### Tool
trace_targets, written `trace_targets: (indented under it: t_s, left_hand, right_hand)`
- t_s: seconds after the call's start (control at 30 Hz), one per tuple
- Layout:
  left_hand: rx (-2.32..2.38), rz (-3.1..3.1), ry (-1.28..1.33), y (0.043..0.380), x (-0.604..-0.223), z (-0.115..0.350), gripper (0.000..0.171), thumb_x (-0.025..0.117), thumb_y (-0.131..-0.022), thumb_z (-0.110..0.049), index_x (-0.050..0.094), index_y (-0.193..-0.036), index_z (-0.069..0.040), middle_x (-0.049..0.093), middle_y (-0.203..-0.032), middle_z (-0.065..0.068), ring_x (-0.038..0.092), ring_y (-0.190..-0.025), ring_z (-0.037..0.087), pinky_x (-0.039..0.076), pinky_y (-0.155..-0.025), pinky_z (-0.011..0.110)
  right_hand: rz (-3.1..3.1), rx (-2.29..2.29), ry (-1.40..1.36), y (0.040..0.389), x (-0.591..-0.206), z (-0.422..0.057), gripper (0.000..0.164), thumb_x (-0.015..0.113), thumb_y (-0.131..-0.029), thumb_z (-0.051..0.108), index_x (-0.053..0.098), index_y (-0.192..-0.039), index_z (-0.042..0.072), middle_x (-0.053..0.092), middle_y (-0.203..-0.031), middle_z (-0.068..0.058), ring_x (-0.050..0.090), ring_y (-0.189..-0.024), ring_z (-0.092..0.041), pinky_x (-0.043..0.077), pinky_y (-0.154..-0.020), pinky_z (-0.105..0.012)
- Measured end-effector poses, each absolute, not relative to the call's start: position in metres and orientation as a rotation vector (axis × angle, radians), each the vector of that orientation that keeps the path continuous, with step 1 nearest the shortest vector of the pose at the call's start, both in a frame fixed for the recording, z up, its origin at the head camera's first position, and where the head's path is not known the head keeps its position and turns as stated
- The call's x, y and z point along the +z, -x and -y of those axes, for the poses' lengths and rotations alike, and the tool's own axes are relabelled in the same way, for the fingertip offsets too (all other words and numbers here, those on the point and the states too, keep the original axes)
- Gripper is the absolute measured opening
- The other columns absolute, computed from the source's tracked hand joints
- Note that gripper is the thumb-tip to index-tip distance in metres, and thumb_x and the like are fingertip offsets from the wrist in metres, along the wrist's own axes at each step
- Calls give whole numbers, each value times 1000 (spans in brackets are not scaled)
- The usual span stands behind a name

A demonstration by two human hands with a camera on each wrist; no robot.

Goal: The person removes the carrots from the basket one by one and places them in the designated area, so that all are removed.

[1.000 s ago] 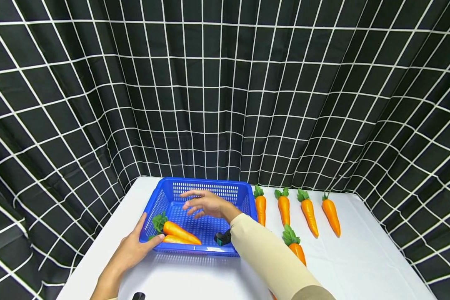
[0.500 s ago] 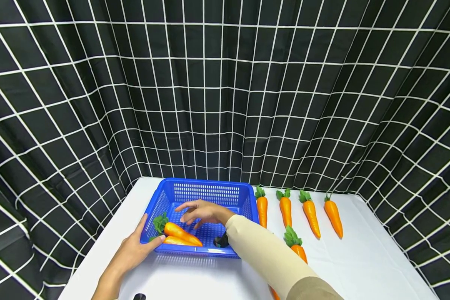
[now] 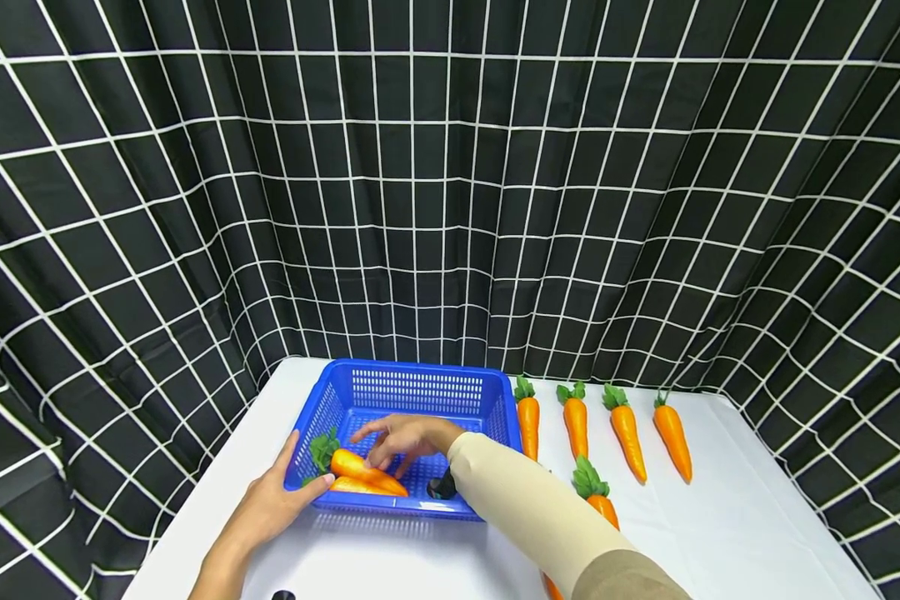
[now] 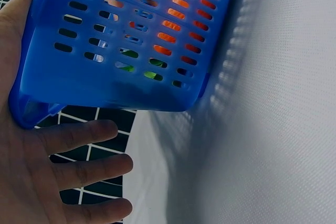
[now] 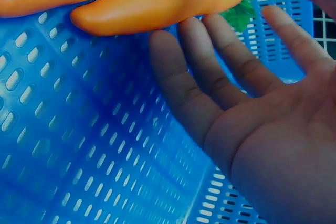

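Observation:
A blue perforated basket (image 3: 427, 367) holds two orange carrots with green leaves, lying side by side near its front left corner. My left hand (image 3: 266, 507) rests against that corner, thumb over the rim. In the left wrist view its fingers (image 4: 94, 171) stretch out straight, spread apart. My right hand (image 3: 405, 437) reaches into the basket over the rear carrot (image 3: 348, 462). In the right wrist view its fingertips (image 5: 194, 27) meet the side of the nearer carrot (image 5: 163, 3), with the thumb partly cut off. The front carrot (image 3: 363, 487) lies along the basket's front wall.
Several more carrots (image 3: 576, 429) lie in a row on the white table (image 3: 742, 517) right of the basket. Another carrot (image 3: 600, 504) lies nearer, partly behind the right sleeve (image 3: 525, 508). A black curtain with white grid lines (image 3: 450, 208) surrounds the table.
My right hand has lowered toward the carrots and now touches the rear one. The left hand has stayed at the basket corner. The head view has shifted slightly.

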State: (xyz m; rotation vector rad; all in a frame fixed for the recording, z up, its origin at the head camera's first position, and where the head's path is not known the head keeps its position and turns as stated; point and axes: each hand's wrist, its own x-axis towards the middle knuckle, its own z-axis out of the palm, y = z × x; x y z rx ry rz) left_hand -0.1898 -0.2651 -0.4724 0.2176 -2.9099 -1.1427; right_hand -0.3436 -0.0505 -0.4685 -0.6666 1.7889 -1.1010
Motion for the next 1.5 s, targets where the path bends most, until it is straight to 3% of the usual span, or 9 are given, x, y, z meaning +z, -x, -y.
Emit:
trace_targets:
  t_s: [0.4,0.83,1.1,1.5]
  left_hand:
    - [-1170,2890,-235,189,-475,265,104,64,-82,-64,13,-156,-12,35,-142,35,40,-124,54,34,-95,66]
    - [-1160,2897,-243,188,-473,264,102,64,-82,-63,13,-156,-13,36,-142,35,42,-122,55,36,-93,66]
    - [-1160,2920,-265,189,-474,265,105,61,-81,-67,11,-156,-15,35,-142,35,40,-123,55,36,-93,66]
    - [-1164,2933,-264,191,-474,267,104,61,-82,-67,9,-157,-15,36,-141,36,44,-120,54,38,-91,66]
  right_hand:
    - [-1863,-977,647,338,-471,52,40,71,-83,4,63,-121,15,67,-87,-11,61,-78,-25,55,-65,-46]
    - [-1951,-926,647,334,-470,50,38,73,-79,-2,67,-111,16,68,-83,-10,62,-67,-24,56,-59,-43]
    - [-1989,-1011,633,337,-462,49,42,74,-75,-3,67,-113,15,68,-85,-10,64,-72,-25,56,-57,-43]
    - [-1945,-1143,681,338,-448,42,42,74,-79,-2,66,-117,14,67,-81,-10,60,-69,-21,57,-60,-42]
